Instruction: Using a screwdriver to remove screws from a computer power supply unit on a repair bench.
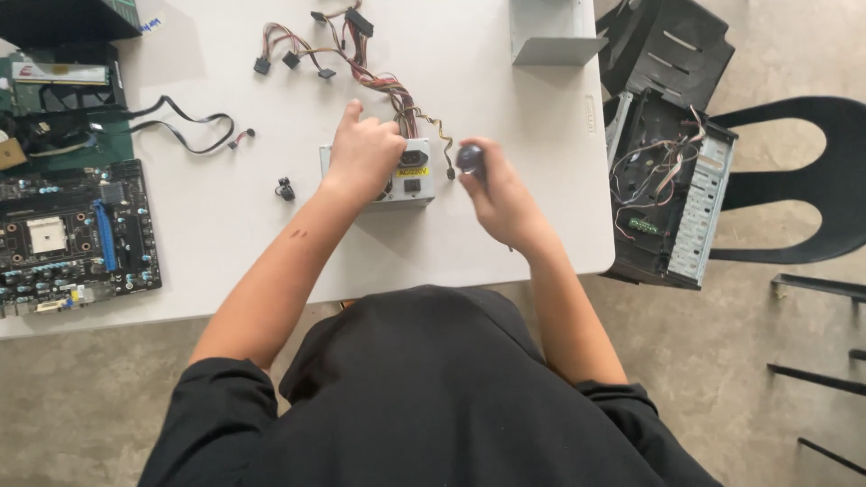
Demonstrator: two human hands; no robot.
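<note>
A grey metal power supply box (413, 177) lies on the white table (225, 216), with a bundle of coloured cables (379, 81) running away from its far side. My left hand (363, 155) rests on top of the box and holds it down, thumb pointing away. Just right of the box, my right hand (496, 194) is closed around a tool with a dark round handle end (469, 159), likely a screwdriver. Its tip is hidden.
A black motherboard (77, 236) and another green board (63, 108) lie at the table's left. A small black part (285, 188) sits left of the box. An open computer case (667, 194) stands off the table's right edge, by a black chair (812, 180). A metal panel (550, 32) rests at the far edge.
</note>
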